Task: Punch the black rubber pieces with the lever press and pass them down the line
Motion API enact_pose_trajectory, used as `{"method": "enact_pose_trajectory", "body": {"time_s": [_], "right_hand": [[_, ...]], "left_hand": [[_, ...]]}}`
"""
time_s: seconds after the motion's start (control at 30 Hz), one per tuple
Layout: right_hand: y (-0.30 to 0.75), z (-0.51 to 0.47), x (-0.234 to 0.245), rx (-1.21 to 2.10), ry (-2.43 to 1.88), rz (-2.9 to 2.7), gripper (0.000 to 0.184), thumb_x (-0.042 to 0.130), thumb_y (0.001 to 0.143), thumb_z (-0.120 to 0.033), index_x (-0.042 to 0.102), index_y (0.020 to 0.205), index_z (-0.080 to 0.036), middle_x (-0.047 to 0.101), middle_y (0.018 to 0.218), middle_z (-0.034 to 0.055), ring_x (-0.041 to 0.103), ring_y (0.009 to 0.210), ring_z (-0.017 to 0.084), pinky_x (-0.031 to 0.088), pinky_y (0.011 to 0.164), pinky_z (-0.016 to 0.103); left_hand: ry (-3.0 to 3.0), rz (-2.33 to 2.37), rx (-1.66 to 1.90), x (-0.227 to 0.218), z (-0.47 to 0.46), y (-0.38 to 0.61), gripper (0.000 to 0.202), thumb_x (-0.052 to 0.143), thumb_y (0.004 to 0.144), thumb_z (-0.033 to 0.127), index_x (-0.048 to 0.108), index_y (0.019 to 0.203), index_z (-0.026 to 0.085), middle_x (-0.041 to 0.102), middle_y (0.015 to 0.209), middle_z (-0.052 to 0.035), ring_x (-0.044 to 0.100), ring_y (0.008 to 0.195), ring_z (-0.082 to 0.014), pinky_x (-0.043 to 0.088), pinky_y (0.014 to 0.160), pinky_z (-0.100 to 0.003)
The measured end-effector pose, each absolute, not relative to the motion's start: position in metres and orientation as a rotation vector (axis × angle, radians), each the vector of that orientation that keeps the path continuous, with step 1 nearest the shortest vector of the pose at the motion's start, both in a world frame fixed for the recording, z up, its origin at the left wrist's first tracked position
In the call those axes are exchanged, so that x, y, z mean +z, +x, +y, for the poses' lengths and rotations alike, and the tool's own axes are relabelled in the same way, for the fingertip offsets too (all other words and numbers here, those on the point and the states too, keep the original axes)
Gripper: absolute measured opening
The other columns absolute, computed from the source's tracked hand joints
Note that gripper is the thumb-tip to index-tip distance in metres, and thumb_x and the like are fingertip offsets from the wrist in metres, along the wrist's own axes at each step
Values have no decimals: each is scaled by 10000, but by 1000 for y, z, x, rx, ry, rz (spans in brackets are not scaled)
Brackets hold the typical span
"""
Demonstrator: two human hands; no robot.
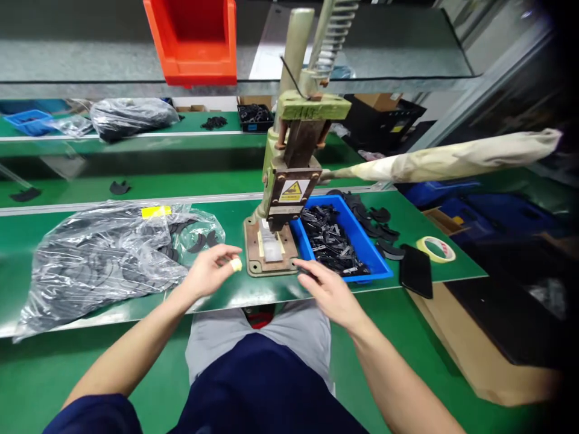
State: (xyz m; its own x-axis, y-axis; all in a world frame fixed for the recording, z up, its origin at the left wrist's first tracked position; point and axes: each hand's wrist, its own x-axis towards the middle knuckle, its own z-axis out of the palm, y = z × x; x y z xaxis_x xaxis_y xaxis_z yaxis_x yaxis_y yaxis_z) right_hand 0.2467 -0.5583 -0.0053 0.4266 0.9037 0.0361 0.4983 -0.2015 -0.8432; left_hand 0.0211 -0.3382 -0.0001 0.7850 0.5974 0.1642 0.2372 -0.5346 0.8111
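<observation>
- A small dark part (308, 273) is pinched in the right hand (329, 293), by the press's (293, 188) near right corner.
- The left hand (212, 270) is held half-open, empty.
- Flanking: plastic bag (113, 259) left, blue bin (364, 238) right; far right crossed by wrapped lever (452, 158).

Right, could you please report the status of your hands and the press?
Left hand open, nothing visibly held. Right hand apparently pinching a dark piece. Press base between them. Blue bin of black parts close at right.
</observation>
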Motion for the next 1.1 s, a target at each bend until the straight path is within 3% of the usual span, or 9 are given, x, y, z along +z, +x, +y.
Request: {"method": "enact_pose_trajectory", "body": {"time_s": [0.1,0.2,0.33,0.5,0.7,1.1], "right_hand": [[219,-551,-13,859,-1640,-1123,458,596,899,-462,555,1310,-264,675,925,19,627,856,150,519,800,313],[206,-549,-19,1145,-1401,-985,475,654,861,-477,503,1244,-240,615,727,-53,604,666,116,514,679,282],[201,-550,-26,1246,-1340,-908,455,564,884,-590,506,1124,-208,624,629,-44,576,508,111,454,511,247],[196,-554,-38,1029,-1455,-820,404,696,818,-525,581,1045,-213,703,783,6,671,683,133,549,662,288],[187,-560,-50,771,-1599,-874,231,641,880,-430,678,976,-223,750,876,42,710,800,167,573,778,321],[181,-561,-55,584,-1689,-983,94,682,854,-331,705,914,-262,762,898,26,707,836,173,575,810,333]], "left_hand": [[2096,238,602,7,-378,37,267,643,904,289,717,1155,232,717,999,-83,684,868,-186,574,750,-298],[2098,-22,645,4,-396,47,207,617,940,235,730,1113,228,712,1035,-94,687,930,-182,569,822,-301],[2100,-87,665,-10,-402,52,140,623,945,217,743,1016,199,725,936,-82,693,852,-158,559,776,-259],[2052,146,742,-25,-406,51,96,646,929,226,737,953,206,735,902,-68,704,829,-164,569,759,-273],[2011,148,776,-38,-411,46,102,642,929,204,738,967,204,730,914,-72,698,858,-163,574,778,-283],[1904,242,728,-61,-413,42,72,680,908,192,744,937,180,738,927,-59,706,865,-151,576,799,-264]]}}
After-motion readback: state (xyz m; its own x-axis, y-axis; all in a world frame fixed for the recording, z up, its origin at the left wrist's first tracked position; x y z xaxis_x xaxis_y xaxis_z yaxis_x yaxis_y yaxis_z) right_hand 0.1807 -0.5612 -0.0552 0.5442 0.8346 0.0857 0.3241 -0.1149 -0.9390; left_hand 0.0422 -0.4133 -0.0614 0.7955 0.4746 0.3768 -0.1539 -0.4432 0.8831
